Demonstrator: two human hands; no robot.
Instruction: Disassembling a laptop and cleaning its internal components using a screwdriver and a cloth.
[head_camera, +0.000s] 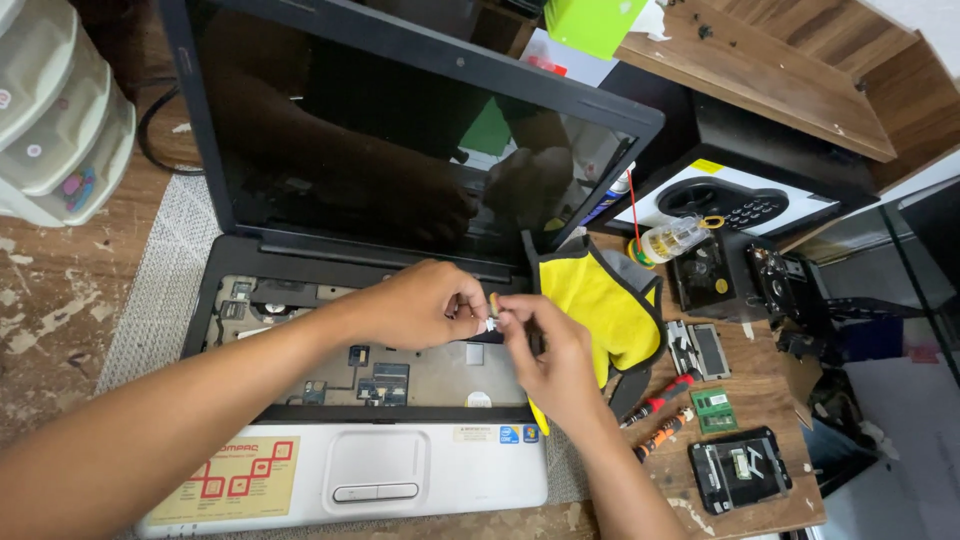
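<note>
Desk (45, 300): worn wood, paint flaking, carrying everything.

Laptop (380, 300): open at the centre of the desk, keyboard removed, bare metal tray and circuit parts exposed below the dark screen. Silver palm rest and touchpad at its near edge. All places below are taken from this laptop.

Grey mat (150, 290): under the laptop, showing along its left side.

Plastic drawer unit (55, 110): pale, off the laptop's far left corner.

Black box with keypad (740, 190): beyond the laptop's right side.

Yellow cloth (600, 300): black-edged, draped against the laptop's right edge, partly over its corner.

Black drive caddy (738, 470): well right of the laptop, at the desk's near right corner.

Small bottle (672, 240): clear, yellow-capped, lying right of the screen.

Two screwdrivers (660, 405): red and orange handles, just right of the laptop, below the cloth.

Green memory module (714, 410): just past the screwdrivers.

Left hand (425, 305) and right hand (550, 345): meet over the right part of the open tray, fingertips pinched narrow.

Small part (491, 318): pale, held between both hands' fingertips above the tray, near the hinge line; possibly a connector or cable end, too small to tell.
</note>
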